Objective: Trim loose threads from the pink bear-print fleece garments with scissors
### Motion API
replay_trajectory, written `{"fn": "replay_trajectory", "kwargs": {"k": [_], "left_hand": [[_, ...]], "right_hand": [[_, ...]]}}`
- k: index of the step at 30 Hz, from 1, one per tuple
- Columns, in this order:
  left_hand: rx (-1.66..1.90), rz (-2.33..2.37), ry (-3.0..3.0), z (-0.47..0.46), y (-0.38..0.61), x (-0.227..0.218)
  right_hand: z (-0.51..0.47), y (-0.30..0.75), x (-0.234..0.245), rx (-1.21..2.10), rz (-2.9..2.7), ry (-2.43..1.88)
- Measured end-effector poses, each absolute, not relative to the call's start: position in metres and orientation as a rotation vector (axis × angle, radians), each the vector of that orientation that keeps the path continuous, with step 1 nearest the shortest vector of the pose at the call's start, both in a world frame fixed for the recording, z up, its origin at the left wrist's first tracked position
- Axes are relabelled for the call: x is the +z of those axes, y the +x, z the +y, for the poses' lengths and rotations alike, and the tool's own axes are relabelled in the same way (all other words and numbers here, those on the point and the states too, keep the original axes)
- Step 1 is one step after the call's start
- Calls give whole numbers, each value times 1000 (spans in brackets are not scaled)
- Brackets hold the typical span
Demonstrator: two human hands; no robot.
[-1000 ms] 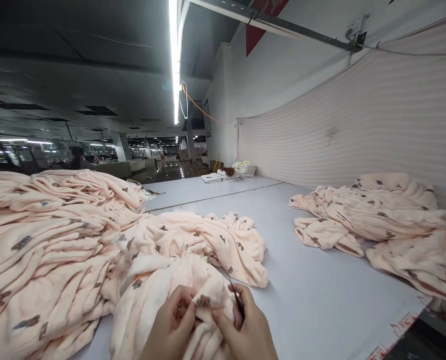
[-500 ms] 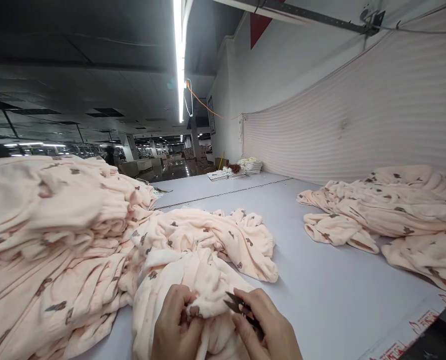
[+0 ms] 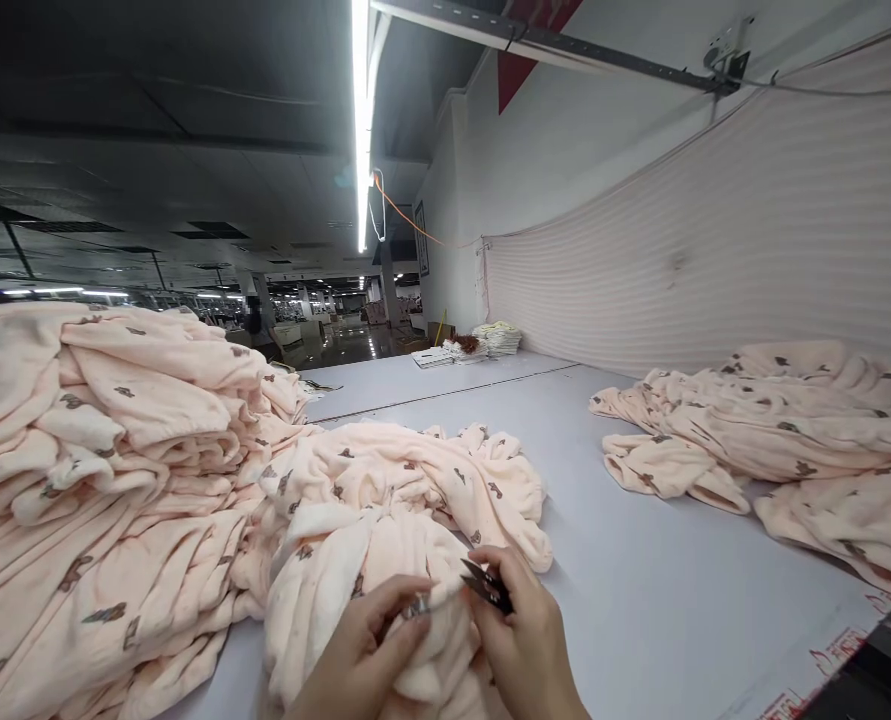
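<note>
A pale pink plush garment [image 3: 332, 580] with small brown printed figures lies bunched in front of me. My left hand [image 3: 366, 650] is closed on a fold of it, thumb and fingers pinched together; a small greyish patch shows between the fingertips. In my right hand [image 3: 524, 625] is a pair of dark thread snips [image 3: 488, 588], its pointed blades directed left. Those blades are a short way right of my left fingertips, over the cloth. The lower fingers of the right hand are partly hidden against the fabric.
At the left rises a tall heap of similar garments [image 3: 152, 400]. More of them form a pile [image 3: 775, 420] on the right of the pale table [image 3: 640, 590]. Stacked white pieces [image 3: 499, 338] stand at the far end, below a striped cloth [image 3: 625, 270] along the wall.
My left fingers have shifted slightly right and turned on the fold they grip. The right hand with the snips has moved a little up. The camera view has tilted slightly.
</note>
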State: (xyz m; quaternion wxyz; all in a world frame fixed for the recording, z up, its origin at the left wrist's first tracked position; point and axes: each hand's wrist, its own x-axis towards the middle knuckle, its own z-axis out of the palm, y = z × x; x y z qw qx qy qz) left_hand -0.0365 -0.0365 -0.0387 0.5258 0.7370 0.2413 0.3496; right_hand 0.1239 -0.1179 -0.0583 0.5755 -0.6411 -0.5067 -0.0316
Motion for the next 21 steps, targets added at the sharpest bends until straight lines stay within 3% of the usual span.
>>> {"fn": "replay_trajectory", "kwargs": {"k": [8,13,21], "left_hand": [[607,453,1090,-45,-26,-20],[566,408,1087,-47,-21,-18],[532,398,1144,-44,-20,-17]], "right_hand": [[-145,138,-35,126,-1421,-1560],[-144,128,-47,-24,-1458,-1615],[-143,135,-43,110,-1461,-1651]]}}
